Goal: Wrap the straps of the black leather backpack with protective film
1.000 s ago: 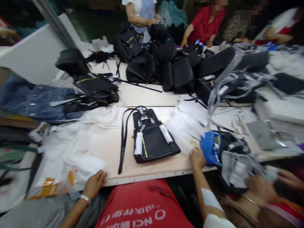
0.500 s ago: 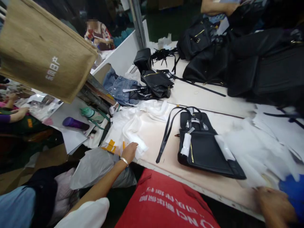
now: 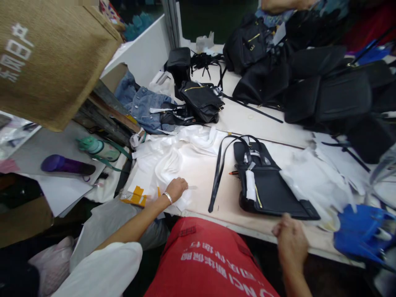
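Since half a second ago the right hand [image 3: 289,241] has come in from the blue plastic piece [image 3: 361,232] to the front edge of the table [image 3: 222,208], and the left hand [image 3: 176,189] has crept a little further onto the white sheets [image 3: 173,159].

That left hand lies knuckles up on the near corner of the white sheets, fingers bent down onto the material (a thin bracelet shows at the wrist); whether it pinches a fold or only presses, I cannot tell. A yellow-marked wrapper [image 3: 134,197] lies just beside the wrist, at the table's corner.

Blurred and seen from the back, the right hand hangs at the table edge with its fingers curled. Its grip cannot be made out. The black bag [image 3: 274,194] lies flat on the table just beyond it, the near corner close to the fingers but apart from them. A long black strap [image 3: 217,175] runs from the bag's top down toward the front edge, between the two hands. A small red pen [image 3: 233,173] lies between strap and bag. Crumpled white paper [image 3: 312,181] sits against the bag's right side.
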Available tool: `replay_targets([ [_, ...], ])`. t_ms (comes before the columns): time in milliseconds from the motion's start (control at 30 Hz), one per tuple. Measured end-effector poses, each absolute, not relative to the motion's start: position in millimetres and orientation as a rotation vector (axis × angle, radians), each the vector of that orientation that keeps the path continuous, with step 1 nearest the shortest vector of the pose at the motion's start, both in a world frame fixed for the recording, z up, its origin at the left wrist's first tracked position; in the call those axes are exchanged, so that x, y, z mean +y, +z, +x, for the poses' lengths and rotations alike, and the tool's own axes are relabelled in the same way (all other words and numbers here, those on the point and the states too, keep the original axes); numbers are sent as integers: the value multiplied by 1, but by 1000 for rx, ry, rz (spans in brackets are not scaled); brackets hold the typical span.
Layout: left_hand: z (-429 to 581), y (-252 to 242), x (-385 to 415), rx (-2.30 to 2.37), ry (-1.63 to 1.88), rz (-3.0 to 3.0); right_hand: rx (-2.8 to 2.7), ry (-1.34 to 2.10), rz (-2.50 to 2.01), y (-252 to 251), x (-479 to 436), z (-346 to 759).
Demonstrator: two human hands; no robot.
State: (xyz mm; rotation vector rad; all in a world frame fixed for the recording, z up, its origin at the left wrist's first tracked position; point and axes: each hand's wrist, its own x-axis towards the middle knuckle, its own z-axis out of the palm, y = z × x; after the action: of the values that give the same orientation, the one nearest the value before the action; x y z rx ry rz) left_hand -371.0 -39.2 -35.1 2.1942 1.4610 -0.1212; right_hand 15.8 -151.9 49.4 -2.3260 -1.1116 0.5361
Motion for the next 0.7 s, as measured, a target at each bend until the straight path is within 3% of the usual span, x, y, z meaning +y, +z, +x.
replay_targets([
  [100,-369,-36,-33,1392,-128,2219,-1425,1027,-2007,39,-123,-69],
  [200,-363,-36,-30,1348,-127,2221,-1549,1270,-1796,7,-98,-127],
  [367,-352,-34,-26,1339,-133,2191,-1605,1228,-1691,-34,-76,-156],
  [700,-357,-36,-11,1310,-94,2010,-1665,1302,-1637,-48,-43,-162],
])
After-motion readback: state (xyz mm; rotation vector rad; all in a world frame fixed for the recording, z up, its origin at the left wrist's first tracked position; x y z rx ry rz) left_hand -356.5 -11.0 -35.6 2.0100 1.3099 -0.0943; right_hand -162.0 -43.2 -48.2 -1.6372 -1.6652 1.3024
